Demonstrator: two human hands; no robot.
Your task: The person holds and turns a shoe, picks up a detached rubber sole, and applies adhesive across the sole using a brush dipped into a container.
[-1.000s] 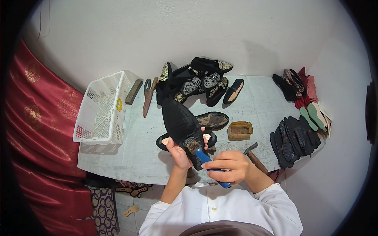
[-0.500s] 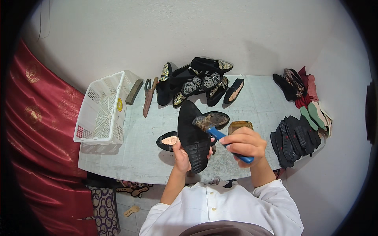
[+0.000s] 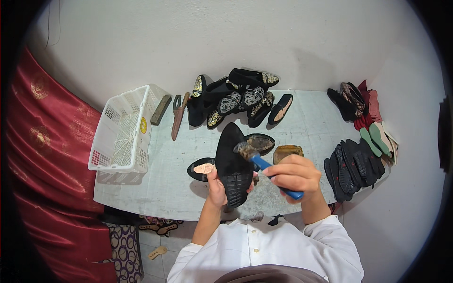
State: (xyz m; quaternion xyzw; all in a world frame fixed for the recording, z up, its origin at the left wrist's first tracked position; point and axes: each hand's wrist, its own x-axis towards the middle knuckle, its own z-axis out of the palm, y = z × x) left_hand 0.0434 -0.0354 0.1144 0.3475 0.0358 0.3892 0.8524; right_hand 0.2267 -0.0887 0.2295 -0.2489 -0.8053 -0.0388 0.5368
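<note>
At the left of the table (image 3: 165, 155) stands a white plastic basket (image 3: 117, 168), and right of it, nearer the middle, lies a black shoe (image 3: 192, 170) with a pale patch showing. Just beside that shoe the left hand (image 3: 218, 191) is closed around the near, ridged end of a black sole (image 3: 230, 153) — thumb along the left edge, fingertips showing at the right edge. The sole is held up over the near middle of the table, its broad end pointing far. It looks light and fairly thin, probably rubbery and bendable rather than fragile; the smooth broad end would likely turn slippery if wetted, so the ridged end, gripped by both edges, seems the better hold. At the sole's right edge are the bristles of a blue-handled brush (image 3: 276, 176); whether they press on it, I cannot tell. The right hand (image 3: 299, 175) grips the brush by its handle — a stiff, light tool, best held well back from the matted bristles. Partly behind that hand sits a yellow-brown dish (image 3: 279, 154), and farther right lies a stack of black soles (image 3: 351, 165).
</note>
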